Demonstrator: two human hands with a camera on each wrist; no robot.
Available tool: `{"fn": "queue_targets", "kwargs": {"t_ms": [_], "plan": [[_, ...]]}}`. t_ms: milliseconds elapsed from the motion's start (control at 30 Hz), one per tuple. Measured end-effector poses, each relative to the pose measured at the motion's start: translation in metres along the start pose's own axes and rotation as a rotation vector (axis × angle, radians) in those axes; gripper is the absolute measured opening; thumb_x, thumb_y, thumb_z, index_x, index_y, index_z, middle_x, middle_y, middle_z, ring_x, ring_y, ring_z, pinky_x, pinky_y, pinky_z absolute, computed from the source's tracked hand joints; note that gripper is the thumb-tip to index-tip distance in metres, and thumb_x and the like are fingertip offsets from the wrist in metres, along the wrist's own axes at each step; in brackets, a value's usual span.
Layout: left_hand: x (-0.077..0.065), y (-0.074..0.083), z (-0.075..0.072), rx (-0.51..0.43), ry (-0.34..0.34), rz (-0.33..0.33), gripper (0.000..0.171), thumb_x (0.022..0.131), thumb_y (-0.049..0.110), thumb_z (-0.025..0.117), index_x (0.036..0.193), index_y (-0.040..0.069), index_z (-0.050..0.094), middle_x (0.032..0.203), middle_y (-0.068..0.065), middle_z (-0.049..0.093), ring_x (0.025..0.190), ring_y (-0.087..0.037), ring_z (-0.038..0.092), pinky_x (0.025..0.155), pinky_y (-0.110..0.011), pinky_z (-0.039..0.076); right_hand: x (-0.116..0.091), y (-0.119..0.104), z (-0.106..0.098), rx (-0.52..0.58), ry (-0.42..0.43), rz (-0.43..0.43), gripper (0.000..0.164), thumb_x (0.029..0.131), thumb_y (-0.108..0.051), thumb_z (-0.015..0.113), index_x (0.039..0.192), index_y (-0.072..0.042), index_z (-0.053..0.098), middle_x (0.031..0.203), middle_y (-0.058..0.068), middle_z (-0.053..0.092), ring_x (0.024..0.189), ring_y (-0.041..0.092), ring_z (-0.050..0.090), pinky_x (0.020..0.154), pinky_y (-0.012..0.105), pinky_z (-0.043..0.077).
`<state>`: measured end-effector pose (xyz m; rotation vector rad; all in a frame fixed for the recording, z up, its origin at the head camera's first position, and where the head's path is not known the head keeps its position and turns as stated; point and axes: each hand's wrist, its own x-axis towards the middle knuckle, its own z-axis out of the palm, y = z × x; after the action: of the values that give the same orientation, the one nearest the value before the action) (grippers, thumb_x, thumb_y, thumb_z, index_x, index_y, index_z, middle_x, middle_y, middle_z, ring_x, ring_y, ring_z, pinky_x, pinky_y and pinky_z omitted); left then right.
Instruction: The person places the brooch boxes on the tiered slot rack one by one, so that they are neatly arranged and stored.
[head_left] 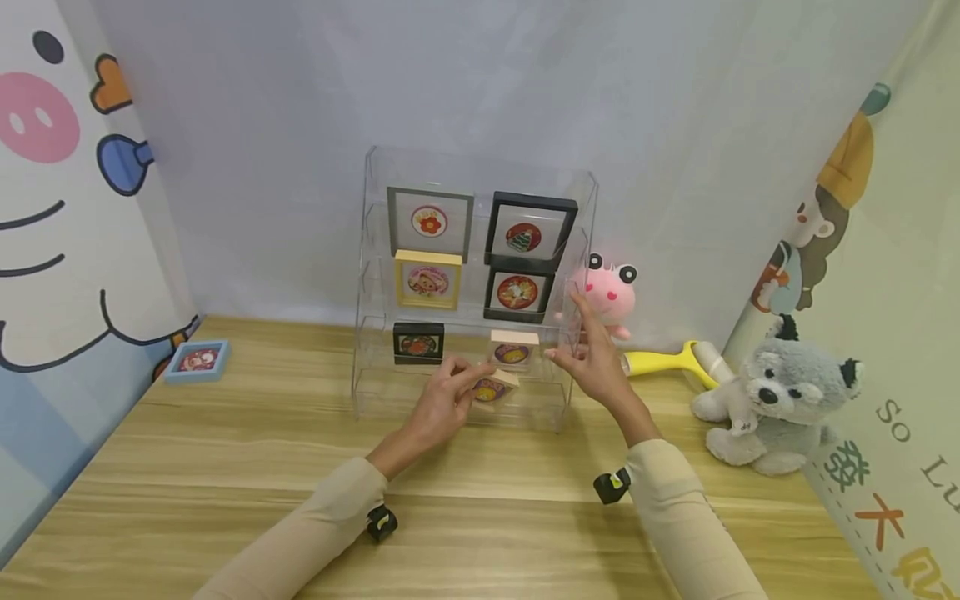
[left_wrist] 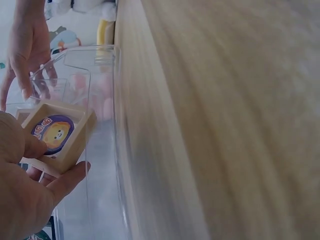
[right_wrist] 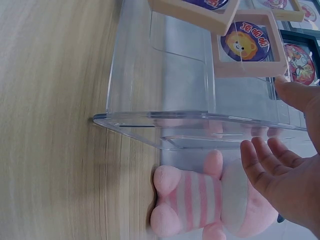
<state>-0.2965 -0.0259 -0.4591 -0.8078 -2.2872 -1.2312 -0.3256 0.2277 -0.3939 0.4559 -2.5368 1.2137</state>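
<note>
My left hand (head_left: 447, 395) pinches a small light-wood frame (left_wrist: 61, 134) with a round purple picture of a yellow smiling face. It is tilted at the lowest tier of a clear acrylic display rack (head_left: 459, 414). Just behind it on the rack is a similar pale frame (right_wrist: 250, 44), showing a yellow lion-like face. My right hand (head_left: 597, 360) is at the rack's right side with its fingers extended and nothing held. In the right wrist view its thumb is near the rack's front and the other fingers are outside the side panel; contact is unclear.
Several framed round pictures, including a yellow frame (head_left: 428, 281) and a black frame (head_left: 418, 343), stand on the rack's tiers. A light-blue frame (head_left: 197, 362) lies far left. On the right are a pink plush frog (head_left: 611, 298), a yellow-handled tool (head_left: 666, 360) and a grey plush dog (head_left: 787, 392).
</note>
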Motion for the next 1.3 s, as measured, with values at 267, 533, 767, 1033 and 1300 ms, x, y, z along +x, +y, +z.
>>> {"fn": "queue_targets", "kwargs": {"t_ms": [267,533,767,1033,1300], "plan": [[-0.001,0.002,0.001,0.056,-0.053,0.028,0.04,0.087,-0.013,0.063,0.121,0.006,0.071,0.096,-0.013,0.054,0.082,-0.019,0.055,0.072,-0.03,0.055,-0.001,0.0,-0.001,0.006,-0.001,0.001,0.093,0.086,-0.006,0.077,0.159,-0.022,0.022,0.162,0.02,0.027,0.116,0.048,0.057,0.086,0.052,0.058],[-0.002,0.0,-0.011,0.186,-0.148,0.003,0.044,0.086,-0.012,0.064,0.126,0.008,0.069,0.097,-0.012,0.063,0.086,-0.025,0.063,0.076,-0.037,0.058,0.0,0.0,-0.001,-0.004,-0.003,-0.015,0.092,0.086,-0.007,0.077,0.159,-0.021,0.022,0.162,0.021,0.026,0.117,0.05,0.057,0.088,0.054,0.057],[-0.003,-0.001,-0.01,0.215,-0.134,0.039,0.042,0.086,-0.01,0.067,0.124,0.008,0.07,0.098,-0.012,0.063,0.085,-0.025,0.064,0.075,-0.036,0.058,0.0,0.0,-0.002,0.0,-0.005,-0.023,0.093,0.087,-0.008,0.077,0.16,-0.02,0.021,0.161,0.021,0.029,0.117,0.05,0.057,0.088,0.055,0.057],[-0.004,-0.002,0.001,0.212,-0.07,0.101,0.033,0.087,-0.008,0.067,0.118,0.004,0.072,0.089,-0.011,0.066,0.075,-0.022,0.064,0.066,-0.031,0.056,0.0,0.0,-0.001,0.001,-0.011,-0.006,0.093,0.087,-0.007,0.077,0.16,-0.021,0.02,0.162,0.02,0.026,0.118,0.05,0.057,0.089,0.054,0.057],[0.002,0.003,0.006,0.253,-0.112,0.055,0.036,0.084,-0.005,0.071,0.118,0.009,0.073,0.091,-0.01,0.068,0.078,-0.022,0.063,0.067,-0.032,0.055,0.0,-0.001,-0.001,-0.004,-0.012,0.009,0.093,0.087,-0.009,0.077,0.16,-0.023,0.021,0.164,0.019,0.024,0.119,0.049,0.056,0.089,0.053,0.057]]}}
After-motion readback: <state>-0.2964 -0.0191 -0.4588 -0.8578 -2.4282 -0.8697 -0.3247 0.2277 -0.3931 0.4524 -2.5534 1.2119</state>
